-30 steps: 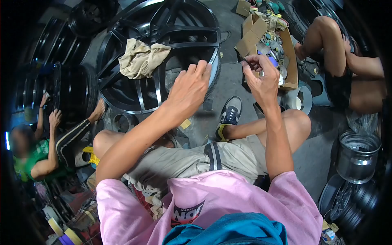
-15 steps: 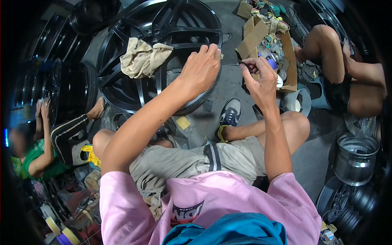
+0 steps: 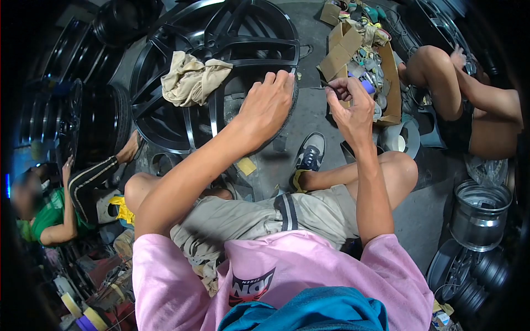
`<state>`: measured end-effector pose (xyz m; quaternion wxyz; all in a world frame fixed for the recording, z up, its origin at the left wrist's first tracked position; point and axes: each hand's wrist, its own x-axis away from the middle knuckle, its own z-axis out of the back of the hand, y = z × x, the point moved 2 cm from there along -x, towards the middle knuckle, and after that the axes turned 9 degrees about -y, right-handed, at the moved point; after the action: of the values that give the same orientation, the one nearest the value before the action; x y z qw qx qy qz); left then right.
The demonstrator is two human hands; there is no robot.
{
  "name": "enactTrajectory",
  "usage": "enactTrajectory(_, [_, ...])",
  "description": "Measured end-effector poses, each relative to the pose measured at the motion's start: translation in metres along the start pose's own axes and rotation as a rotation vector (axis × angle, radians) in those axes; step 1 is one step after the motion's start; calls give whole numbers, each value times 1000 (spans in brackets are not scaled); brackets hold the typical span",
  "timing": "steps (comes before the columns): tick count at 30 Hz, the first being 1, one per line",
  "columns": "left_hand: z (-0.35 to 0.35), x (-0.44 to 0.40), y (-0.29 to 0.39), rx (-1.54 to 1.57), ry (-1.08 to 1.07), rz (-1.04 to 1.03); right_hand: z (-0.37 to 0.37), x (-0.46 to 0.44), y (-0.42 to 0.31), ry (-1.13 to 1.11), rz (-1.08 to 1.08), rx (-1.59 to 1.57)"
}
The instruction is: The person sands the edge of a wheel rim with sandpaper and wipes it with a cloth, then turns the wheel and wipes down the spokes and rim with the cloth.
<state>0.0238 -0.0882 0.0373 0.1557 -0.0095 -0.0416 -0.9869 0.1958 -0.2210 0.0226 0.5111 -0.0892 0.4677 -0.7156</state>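
Note:
A large black alloy wheel (image 3: 254, 49) with machined bright edges lies in front of me. My left hand (image 3: 265, 107) is at its right edge, fingers bent down and close together over the rim. Whatever those fingers press or hold is hidden beneath them. A crumpled cream cloth (image 3: 194, 80) rests on the wheel's spokes, left of this hand. My right hand (image 3: 351, 105) is raised to the right of the wheel, apart from it. Between its thumb and fingers it pinches a small, thin dark piece (image 3: 331, 88), too small to name.
An open cardboard box (image 3: 393, 83) holding tape rolls and odds and ends stands beyond my right hand. A silver wheel barrel (image 3: 481, 212) is at the right. Black wheels (image 3: 99, 121) stand at the left. Two other people sit nearby, one on each side.
My left hand has slid a little toward me along the wheel's edge. The right hand stays about where it was, still pinching the dark piece. Both other people's arms have shifted.

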Motion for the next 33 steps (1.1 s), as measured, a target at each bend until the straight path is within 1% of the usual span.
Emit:
enactTrajectory(3, [4, 9, 5, 10, -58, 16, 0, 1, 0, -20, 0, -1])
enactTrajectory(7, [18, 25, 7, 126, -6, -13, 0, 1, -2, -37, 10, 12])
enactTrajectory(9, [43, 35, 13, 533, -21, -25, -1, 1, -1, -51, 13, 27])
enactTrajectory(10, [58, 41, 19, 533, -22, -25, -1, 2, -1, -51, 12, 27])
enactTrajectory(12, [84, 59, 32, 1378, -133, 58, -4, 1, -2, -86, -14, 26])
enactTrajectory(13, [96, 72, 43, 1730, 64, -213, -6, 1, -2, -90, -13, 16])
enactTrajectory(14, [107, 84, 54, 2054, 110, -390, -7, 0, -2, -106, 4, 11])
enactTrajectory(15, [117, 96, 63, 2253, 141, -594, -9, 0, -3, -122, 22, 8])
enactTrajectory(16, [131, 106, 72, 2356, 176, -752, -11, -1, -6, -138, 10, 11])
enactTrajectory(17, [143, 116, 80, 2442, 194, -904, -13, -1, -7, -139, 15, 3])
enactTrajectory(19, [164, 127, 94, 2551, 215, -1087, -17, 0, -6, -165, 39, -8])
enactTrajectory(22, [181, 132, 109, 2704, 272, -1129, -15, 3, -7, -190, 36, 13])
enactTrajectory(25, [189, 128, 120, 2886, 367, -1087, -10, 4, -5, -189, 48, 26])
enactTrajectory(28, [195, 122, 130, 3054, 523, -1032, -9, 2, -6, -187, 58, 32])
enactTrajectory(29, [198, 112, 134, 3038, 592, -1223, -10, 3, -6, -195, 36, 45])
enactTrajectory(30, [198, 101, 140, 3010, 666, -1415, -12, 3, -6, -188, 59, 34])
enactTrajectory(31, [193, 101, 134, 2957, 687, -1346, -15, 4, -7, -198, 67, 22])
enactTrajectory(33, [181, 109, 115, 2817, 715, -1143, -19, 4, -8, -231, 41, 37])
